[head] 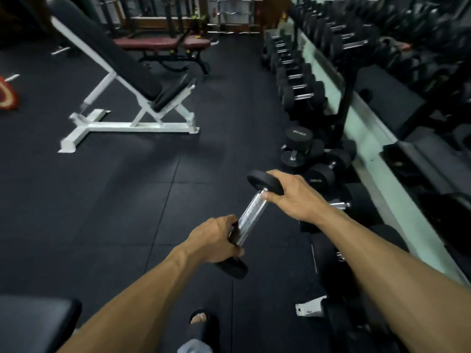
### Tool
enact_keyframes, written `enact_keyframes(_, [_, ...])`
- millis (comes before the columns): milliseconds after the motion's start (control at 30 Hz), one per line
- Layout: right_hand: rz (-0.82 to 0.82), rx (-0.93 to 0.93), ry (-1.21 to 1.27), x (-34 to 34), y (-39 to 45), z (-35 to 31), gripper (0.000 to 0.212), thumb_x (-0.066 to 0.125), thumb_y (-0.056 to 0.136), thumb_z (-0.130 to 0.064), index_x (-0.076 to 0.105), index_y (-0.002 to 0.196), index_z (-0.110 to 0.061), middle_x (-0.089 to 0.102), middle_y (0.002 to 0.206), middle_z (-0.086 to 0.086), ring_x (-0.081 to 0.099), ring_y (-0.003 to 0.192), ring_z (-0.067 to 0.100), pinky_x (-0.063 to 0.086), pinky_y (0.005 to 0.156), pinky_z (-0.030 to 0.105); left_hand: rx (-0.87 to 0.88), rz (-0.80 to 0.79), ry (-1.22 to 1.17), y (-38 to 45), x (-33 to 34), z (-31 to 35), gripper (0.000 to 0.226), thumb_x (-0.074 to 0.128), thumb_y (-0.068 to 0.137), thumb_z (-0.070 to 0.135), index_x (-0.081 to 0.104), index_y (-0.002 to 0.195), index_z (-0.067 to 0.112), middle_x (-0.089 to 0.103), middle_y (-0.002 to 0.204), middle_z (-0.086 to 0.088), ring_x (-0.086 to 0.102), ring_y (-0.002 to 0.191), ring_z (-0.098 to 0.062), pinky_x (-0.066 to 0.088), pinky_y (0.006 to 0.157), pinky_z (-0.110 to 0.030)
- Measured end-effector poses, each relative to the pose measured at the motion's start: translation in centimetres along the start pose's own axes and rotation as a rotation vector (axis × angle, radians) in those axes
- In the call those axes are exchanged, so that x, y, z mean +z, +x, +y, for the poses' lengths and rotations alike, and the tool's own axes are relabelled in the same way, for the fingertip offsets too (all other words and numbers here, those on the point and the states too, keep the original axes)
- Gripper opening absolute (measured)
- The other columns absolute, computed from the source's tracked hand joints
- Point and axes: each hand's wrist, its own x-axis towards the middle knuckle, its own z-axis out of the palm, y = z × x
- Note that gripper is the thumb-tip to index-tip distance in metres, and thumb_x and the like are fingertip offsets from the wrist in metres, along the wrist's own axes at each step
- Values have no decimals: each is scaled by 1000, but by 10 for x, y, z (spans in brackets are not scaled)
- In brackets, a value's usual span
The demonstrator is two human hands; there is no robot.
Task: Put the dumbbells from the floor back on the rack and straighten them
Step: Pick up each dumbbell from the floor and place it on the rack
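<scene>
A small dumbbell with a chrome knurled handle and thin black end plates hangs above the floor, held at both ends. My left hand grips its near end, my right hand covers its far plate. The dark dumbbell rack runs along the right wall, its rows holding several black dumbbells. Loose black dumbbells lie in a cluster on the floor beside the rack's upright, just past my right hand. More dumbbell heads sit low under my right forearm, partly hidden.
A white-framed incline bench stands at the left centre, a maroon flat bench behind it. A black pad fills the lower left corner. My sandalled foot is on the black rubber floor. A mirror lines the right wall.
</scene>
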Motion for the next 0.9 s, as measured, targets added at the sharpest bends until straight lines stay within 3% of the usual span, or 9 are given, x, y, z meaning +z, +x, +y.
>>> enact_keyframes(167, [88, 129, -18, -41, 58, 15, 35, 69, 87, -41, 60, 119, -29, 69, 101, -9, 65, 96, 13, 53, 89, 41, 116, -59, 1, 87, -49, 9, 39, 74, 69, 42, 50, 97, 29, 62, 93, 7, 60, 88, -18, 52, 78, -37])
enact_keyframes(300, [203, 225, -31, -81, 85, 36, 39, 69, 89, -37, 59, 126, -27, 68, 108, -10, 64, 103, 13, 51, 91, 34, 234, -109, 59, 157, -80, 37, 37, 74, 69, 44, 47, 93, 35, 63, 92, 8, 60, 83, -15, 49, 69, -32])
enact_keyframes(400, [242, 324, -46, -115, 88, 60, 34, 69, 90, -35, 61, 122, -25, 69, 104, -4, 64, 96, 16, 51, 89, 37, 307, -176, 72, 201, -86, 73, 37, 75, 69, 44, 48, 93, 34, 62, 91, 9, 59, 80, -12, 50, 67, -31])
enact_keyframes(633, [331, 498, -106, -194, 62, 155, 31, 69, 90, -32, 63, 119, -24, 69, 103, -5, 64, 95, 16, 51, 89, 38, 473, -332, 90, 286, -52, 189, 41, 75, 67, 43, 56, 99, 26, 63, 95, 7, 61, 85, -15, 54, 80, -40])
enact_keyframes(767, [330, 583, -151, -232, 42, 219, 34, 67, 91, -36, 60, 122, -25, 67, 107, -10, 60, 94, 10, 48, 89, 33, 508, -412, 91, 324, -19, 256, 44, 78, 67, 39, 58, 103, 23, 63, 96, 6, 61, 89, -17, 53, 82, -38])
enact_keyframes(900, [313, 657, -140, -270, 30, 268, 27, 68, 90, -34, 62, 114, -22, 65, 92, -11, 61, 90, 15, 49, 84, 35, 537, -439, 94, 357, 6, 313, 42, 80, 67, 38, 56, 100, 25, 60, 86, 12, 60, 86, -16, 51, 77, -32])
